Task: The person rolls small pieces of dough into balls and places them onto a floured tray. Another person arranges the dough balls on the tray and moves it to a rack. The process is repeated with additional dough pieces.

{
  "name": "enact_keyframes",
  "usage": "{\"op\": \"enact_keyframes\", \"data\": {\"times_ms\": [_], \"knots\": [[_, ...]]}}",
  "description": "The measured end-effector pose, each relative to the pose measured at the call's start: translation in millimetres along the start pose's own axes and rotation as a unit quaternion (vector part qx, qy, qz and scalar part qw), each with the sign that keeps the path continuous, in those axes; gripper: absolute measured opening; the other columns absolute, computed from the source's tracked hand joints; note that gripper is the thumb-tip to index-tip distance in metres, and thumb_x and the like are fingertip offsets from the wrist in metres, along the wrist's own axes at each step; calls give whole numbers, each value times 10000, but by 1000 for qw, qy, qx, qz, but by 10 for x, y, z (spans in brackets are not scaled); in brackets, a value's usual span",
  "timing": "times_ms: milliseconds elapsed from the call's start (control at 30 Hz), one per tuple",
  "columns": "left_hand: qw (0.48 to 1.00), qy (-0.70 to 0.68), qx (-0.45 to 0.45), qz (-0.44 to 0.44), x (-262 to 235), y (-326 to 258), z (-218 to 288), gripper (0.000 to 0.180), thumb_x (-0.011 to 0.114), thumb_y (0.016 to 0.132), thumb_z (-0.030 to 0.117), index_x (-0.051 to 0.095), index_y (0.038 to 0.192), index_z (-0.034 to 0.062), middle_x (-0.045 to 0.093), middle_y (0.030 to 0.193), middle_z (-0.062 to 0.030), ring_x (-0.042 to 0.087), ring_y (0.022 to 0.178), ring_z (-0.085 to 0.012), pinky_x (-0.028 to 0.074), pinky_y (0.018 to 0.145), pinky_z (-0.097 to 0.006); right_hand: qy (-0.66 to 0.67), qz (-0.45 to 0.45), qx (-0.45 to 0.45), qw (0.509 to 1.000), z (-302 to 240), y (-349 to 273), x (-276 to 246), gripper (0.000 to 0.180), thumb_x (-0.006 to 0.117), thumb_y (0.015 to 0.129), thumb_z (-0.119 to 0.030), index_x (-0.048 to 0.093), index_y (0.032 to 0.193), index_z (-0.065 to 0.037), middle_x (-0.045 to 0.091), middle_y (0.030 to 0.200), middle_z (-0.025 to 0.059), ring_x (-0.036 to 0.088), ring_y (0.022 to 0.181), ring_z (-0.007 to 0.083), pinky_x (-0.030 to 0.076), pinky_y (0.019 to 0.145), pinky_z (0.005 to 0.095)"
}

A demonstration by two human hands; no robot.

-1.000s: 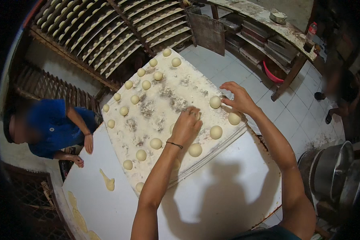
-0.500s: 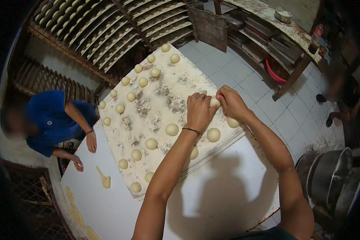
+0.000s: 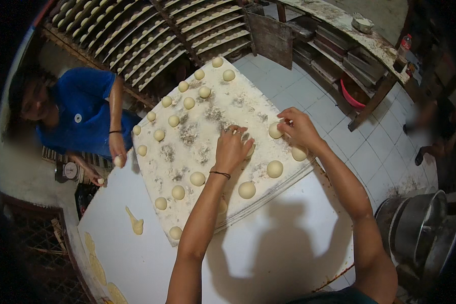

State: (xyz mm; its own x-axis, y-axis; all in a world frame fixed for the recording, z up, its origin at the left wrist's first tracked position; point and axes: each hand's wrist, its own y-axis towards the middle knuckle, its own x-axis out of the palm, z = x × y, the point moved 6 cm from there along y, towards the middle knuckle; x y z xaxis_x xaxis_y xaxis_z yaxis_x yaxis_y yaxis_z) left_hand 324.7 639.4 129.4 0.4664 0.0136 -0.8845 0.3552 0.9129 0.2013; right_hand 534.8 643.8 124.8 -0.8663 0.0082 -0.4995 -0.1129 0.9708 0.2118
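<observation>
The left hand [image 3: 231, 152] is palm down above the floured board [image 3: 223, 175], its fingers bent and a little apart, and the thumb stands away from them beside 1 dough ball [image 3: 250, 150], which the hand partly covers. Its forearm [image 3: 200, 223] leans up to the right, with a dark band [image 3: 220, 174] at the wrist. The right hand [image 3: 304, 133] reaches inward from a bent elbow; its curved fingers are at the side of a second ball [image 3: 274, 129], near the board's right edge. Whether they pinch it, I cannot tell. Below, the board lies on a white table [image 3: 162, 268].
</observation>
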Motion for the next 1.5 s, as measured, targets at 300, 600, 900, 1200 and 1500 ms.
{"op": "enact_keyframes", "data": {"times_ms": [300, 600, 900, 1200, 1500], "knots": [[998, -59, 7, -36, 151, -169, 10, 415, 738, 735, 197, 654, 1089, -2, 609, 1104, -201, 571, 1034, -357, 473, 920, -410, -122, -41, -72, 989, -81, -30, 162, 302, 727, 746, -81, 686, 1040, -24, 610, 1120, 107, 573, 1057, 277, 489, 908, 361], [996, 7, 57, 69, 53, -149, 280, 392, 710, 793, 238, 651, 1114, 21, 607, 1150, -160, 522, 1115, -336, 429, 947, -446, -29, 27, 28, 999, 141, -29, -70, 236, 673, 795, -104, 671, 987, 34, 632, 1039, 153, 629, 943, 267, 510, 814, 355], [989, -26, 124, 72, 395, 89, 670, 200, 661, 778, 140, 681, 955, 50, 651, 1119, -89, 527, 1118, -343, 416, 964, -458, -31, 97, 29, 994, 250, -2, 31, 137, 640, 855, -105, 650, 893, 26, 630, 911, 143, 622, 810, 267, 494, 743, 353], [988, -63, 109, 91, -144, -254, 662, 277, 660, 824, 179, 682, 1077, 68, 571, 1286, -112, 436, 1242, -385, 337, 1060, -465, -65, 77, 24, 995, 89, 13, 68, 159, 647, 831, -90, 668, 958, 4, 627, 960, 119, 627, 835, 250, 500, 770, 348], [963, -144, -154, 167, -1344, -2997, -139, 203, 668, 837, 91, 676, 1018, 0, 620, 1190, -136, 555, 1139, -322, 433, 984, -409, -190, 82, -33, 978, -335, -270, 17, 180, 620, 868, -184, 683, 907, -20, 620, 1030, 132, 615, 961, 294, 497, 812, 405]]}}
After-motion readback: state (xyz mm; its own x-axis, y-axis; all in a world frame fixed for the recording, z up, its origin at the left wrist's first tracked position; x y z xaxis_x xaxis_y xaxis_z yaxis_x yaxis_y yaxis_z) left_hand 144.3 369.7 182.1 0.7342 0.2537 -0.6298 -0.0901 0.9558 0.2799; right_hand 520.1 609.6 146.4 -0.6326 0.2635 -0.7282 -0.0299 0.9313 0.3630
